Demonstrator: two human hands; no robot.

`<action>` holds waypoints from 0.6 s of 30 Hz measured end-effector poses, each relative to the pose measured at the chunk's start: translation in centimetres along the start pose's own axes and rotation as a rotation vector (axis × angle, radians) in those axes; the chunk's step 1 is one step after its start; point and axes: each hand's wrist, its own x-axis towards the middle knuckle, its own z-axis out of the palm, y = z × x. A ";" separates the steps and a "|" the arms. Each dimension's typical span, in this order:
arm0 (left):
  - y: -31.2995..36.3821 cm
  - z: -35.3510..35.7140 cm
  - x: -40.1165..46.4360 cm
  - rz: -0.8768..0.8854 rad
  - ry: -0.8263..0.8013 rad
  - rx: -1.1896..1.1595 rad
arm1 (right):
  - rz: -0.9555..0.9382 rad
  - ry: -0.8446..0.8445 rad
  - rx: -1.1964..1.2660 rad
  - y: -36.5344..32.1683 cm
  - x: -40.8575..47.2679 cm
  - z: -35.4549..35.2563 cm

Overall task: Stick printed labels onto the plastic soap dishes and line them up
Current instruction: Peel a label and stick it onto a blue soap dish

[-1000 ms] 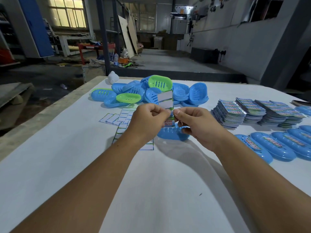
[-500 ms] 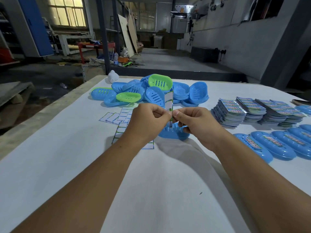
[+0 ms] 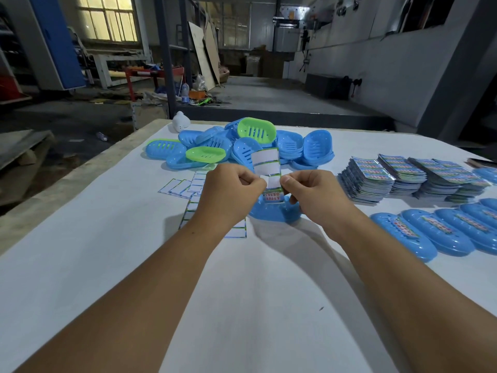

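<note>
label strip point(image 3: 266, 166) held upright, long axis vertical, white backing toward camera, just above blue soap dish point(image 3: 274, 212) | top pinched by left hand point(image 3: 231, 190) | lower part pinched by right hand point(image 3: 313, 195) | fingers of both curled

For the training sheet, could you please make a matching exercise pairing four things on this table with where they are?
Things:
1. label strip
2. stacks of labels
3. pile of soap dishes
4. row of labelled dishes

Places:
A. far side of the table, middle
B. right edge, near side
C. pinched between left hand and right hand
D. right side, behind the row

Pairs: 1-C, 2-D, 3-A, 4-B
</note>
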 end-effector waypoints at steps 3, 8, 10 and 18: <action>-0.2 -0.2 0.2 -0.045 0.021 -0.005 | 0.027 0.055 -0.053 0.1 0.2 -0.2; -0.3 -0.8 0.4 -0.096 0.054 0.003 | 0.042 0.126 -0.157 0.6 0.5 -0.8; -0.3 -1.0 0.5 -0.097 0.066 0.036 | 0.024 0.140 -0.213 0.7 0.6 -1.0; -0.5 -1.3 0.7 0.118 0.146 0.355 | -0.044 0.176 -0.375 0.9 0.8 -1.5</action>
